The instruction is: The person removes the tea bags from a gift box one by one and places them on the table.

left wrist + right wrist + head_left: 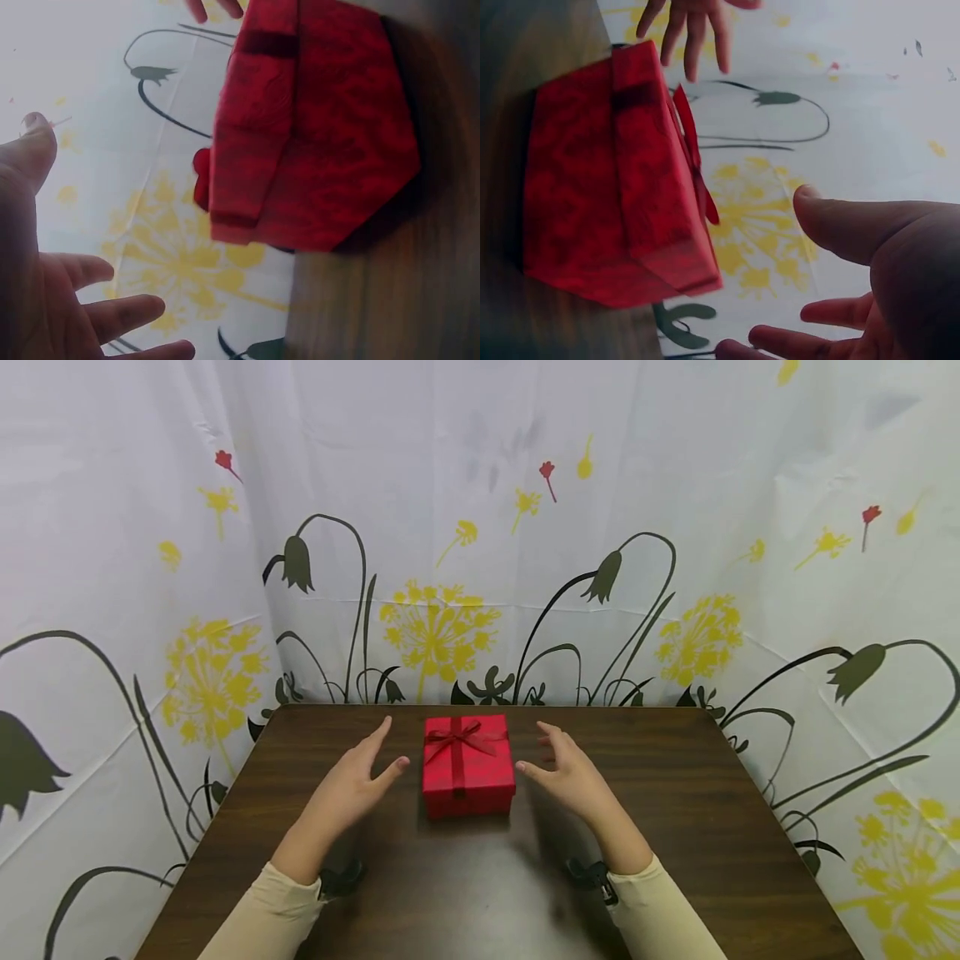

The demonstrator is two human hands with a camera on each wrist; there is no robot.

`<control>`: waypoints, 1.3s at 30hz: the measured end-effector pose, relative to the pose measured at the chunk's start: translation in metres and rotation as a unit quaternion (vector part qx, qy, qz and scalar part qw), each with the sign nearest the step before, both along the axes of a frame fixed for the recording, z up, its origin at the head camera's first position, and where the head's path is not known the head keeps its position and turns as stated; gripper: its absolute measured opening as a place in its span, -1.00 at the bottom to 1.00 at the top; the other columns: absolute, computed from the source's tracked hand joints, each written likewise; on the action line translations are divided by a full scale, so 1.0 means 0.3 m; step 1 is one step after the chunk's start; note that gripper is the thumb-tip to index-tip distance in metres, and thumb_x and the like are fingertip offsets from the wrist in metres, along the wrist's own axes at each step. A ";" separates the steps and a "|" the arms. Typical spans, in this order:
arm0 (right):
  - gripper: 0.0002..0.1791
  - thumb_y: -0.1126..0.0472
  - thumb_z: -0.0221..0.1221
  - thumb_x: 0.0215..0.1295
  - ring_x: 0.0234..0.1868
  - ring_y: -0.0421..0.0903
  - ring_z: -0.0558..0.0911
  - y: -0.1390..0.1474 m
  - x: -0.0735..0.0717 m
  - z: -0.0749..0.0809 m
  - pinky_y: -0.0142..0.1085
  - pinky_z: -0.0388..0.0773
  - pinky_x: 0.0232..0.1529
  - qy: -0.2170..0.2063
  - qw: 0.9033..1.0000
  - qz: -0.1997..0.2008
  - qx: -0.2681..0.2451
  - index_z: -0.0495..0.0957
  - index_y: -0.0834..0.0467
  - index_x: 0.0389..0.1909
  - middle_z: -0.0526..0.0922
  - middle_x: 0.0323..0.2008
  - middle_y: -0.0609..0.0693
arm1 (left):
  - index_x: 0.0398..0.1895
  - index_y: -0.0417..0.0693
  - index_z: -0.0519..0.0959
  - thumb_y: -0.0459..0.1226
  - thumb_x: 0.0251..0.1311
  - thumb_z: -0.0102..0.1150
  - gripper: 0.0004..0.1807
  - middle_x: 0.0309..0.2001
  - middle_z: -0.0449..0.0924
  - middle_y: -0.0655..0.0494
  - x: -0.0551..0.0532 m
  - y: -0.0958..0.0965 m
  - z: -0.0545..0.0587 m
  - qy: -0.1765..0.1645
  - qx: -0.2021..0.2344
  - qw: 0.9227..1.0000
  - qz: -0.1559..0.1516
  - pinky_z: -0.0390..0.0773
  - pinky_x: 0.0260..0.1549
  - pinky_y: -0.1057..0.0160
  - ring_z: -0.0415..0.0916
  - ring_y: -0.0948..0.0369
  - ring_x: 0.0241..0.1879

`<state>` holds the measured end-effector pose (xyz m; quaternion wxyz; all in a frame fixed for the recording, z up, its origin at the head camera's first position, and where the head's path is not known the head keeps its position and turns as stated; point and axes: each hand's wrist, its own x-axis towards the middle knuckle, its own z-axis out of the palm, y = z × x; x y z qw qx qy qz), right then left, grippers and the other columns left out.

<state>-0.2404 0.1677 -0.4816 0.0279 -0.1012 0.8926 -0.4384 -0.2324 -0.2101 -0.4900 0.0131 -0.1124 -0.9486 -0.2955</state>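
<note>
A red gift box [480,768] with a dark red ribbon and a bow [459,739] on its lid sits on the brown wooden table toward the far edge. To its left is my left hand [351,787], fingers extended and thumb spread, apart from the box. On the other side, my right hand [573,777] faces it with thumb and fingers spread, also not touching. Both wrist views show the box's patterned side [345,127] and its lid closed. Neither hand holds anything.
The dark wood tabletop [645,760] surrounds the box. Behind and beside the table hangs a white curtain [465,460] printed with yellow, grey and red flowers. Dark bands [592,875] are worn at both wrists, by the cream sleeves [660,910].
</note>
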 end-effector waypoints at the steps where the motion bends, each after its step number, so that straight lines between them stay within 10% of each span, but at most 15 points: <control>1: -0.03 -0.06 0.45 0.43 0.37 0.27 0.66 -0.010 0.001 -0.008 0.18 0.66 0.29 -0.008 1.000 0.001 -0.005 0.20 0.04 0.71 0.51 0.47 0.25 | 0.83 0.08 -0.08 0.39 0.54 -0.02 0.05 0.75 0.10 -0.14 0.005 0.006 -0.008 -0.008 0.005 1.000 0.002 0.19 0.56 -0.46 0.15 -0.31 0.67; 13: 0.00 -0.03 0.52 0.35 0.07 0.08 0.76 -0.100 -0.001 -0.086 -0.02 0.76 0.03 -0.086 0.995 -0.007 -0.042 0.25 0.21 0.65 0.66 0.29 0.19 | 0.79 -0.14 0.03 0.41 0.42 0.13 0.17 0.73 0.15 -0.20 0.038 0.142 -0.092 -0.087 0.057 0.994 0.013 0.19 0.61 -0.37 0.11 -0.23 0.71; 24: -0.16 0.07 0.50 0.37 -0.14 -0.07 0.72 -0.110 -0.002 -0.146 -0.21 0.64 -0.15 -0.047 0.996 0.020 -0.072 0.35 0.16 0.57 0.67 0.11 0.14 | 0.72 -0.11 0.25 0.19 0.42 0.34 -0.02 0.55 0.44 -0.14 0.033 0.192 -0.130 -0.056 0.111 0.992 0.029 0.43 0.49 -0.31 0.41 -0.16 0.55; 39: -0.25 0.01 0.44 0.43 -0.16 -0.02 0.67 -0.108 -0.033 -0.179 -0.22 0.65 -0.21 -0.065 0.990 -0.011 -0.123 0.44 0.02 0.57 0.70 0.16 0.15 | 0.44 -0.26 0.58 0.04 0.41 0.44 -0.27 0.07 0.55 -0.17 -0.004 0.183 -0.181 -0.079 0.209 0.973 0.057 0.52 -0.23 0.27 0.53 0.11 -0.14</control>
